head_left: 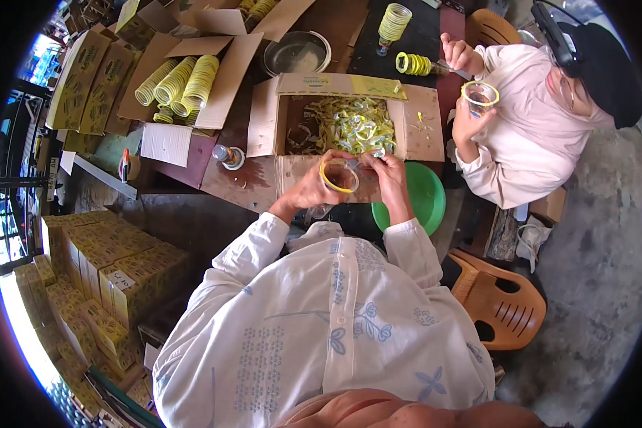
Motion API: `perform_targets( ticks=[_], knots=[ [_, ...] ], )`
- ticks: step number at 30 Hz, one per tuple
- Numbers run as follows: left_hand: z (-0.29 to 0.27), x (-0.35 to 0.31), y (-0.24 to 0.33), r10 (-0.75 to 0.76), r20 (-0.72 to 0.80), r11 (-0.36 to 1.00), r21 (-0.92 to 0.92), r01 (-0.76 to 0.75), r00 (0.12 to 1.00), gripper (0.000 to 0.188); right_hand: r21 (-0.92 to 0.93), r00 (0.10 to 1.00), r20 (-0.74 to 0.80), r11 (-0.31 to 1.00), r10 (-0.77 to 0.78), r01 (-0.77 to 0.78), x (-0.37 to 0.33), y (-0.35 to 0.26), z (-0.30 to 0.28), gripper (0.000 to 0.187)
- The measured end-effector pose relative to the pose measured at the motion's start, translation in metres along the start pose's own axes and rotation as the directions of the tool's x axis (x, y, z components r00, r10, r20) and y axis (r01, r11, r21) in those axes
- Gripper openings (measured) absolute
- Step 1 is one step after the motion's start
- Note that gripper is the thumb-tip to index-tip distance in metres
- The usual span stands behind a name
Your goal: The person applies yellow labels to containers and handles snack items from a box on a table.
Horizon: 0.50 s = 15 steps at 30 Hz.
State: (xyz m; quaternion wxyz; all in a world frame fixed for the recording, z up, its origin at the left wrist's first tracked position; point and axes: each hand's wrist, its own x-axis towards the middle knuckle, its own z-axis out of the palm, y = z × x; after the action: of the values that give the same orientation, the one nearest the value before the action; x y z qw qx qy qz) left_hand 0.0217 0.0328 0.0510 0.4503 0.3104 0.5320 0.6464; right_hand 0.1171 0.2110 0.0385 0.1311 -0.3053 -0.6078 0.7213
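- An open cardboard box (421,118) of yellow strips (357,128) sits on the bench (217,182), its near flap behind the hands.
- A green basin (429,196) lies partly behind the right hand (389,175), whose fingers are bunched near the cup's rim; their grip cannot be told.
- The left hand (308,187) clamps the clear plastic cup (339,177), mouth toward the head camera, long axis foreshortened.

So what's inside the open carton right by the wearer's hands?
The open carton holds a tangled heap of yellow and whitish strip-like scraps. Whatever lies beneath the heap is covered, and the left hand and right hand hide part of its near edge.
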Motion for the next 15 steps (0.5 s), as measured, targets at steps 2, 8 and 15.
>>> perform_targets(
  ticks=[2,8,15],
  knots=[
    [-0.007,0.005,-0.004,0.021,-0.001,0.997,0.076,-0.021,1.000,0.087,-0.270,0.981,0.030,0.943,-0.194,0.195,0.018,0.015,-0.006,0.011],
    [-0.018,-0.007,0.026,-0.026,0.079,1.000,0.005,0.026,0.997,0.102,-0.475,0.914,-0.101,0.826,-0.393,0.303,0.082,0.014,-0.031,0.014],
    [-0.035,-0.008,0.009,0.116,-0.136,0.974,0.212,-0.085,0.984,0.086,-0.416,0.887,0.071,0.795,-0.457,0.442,0.089,0.026,-0.019,0.036]
  ],
)
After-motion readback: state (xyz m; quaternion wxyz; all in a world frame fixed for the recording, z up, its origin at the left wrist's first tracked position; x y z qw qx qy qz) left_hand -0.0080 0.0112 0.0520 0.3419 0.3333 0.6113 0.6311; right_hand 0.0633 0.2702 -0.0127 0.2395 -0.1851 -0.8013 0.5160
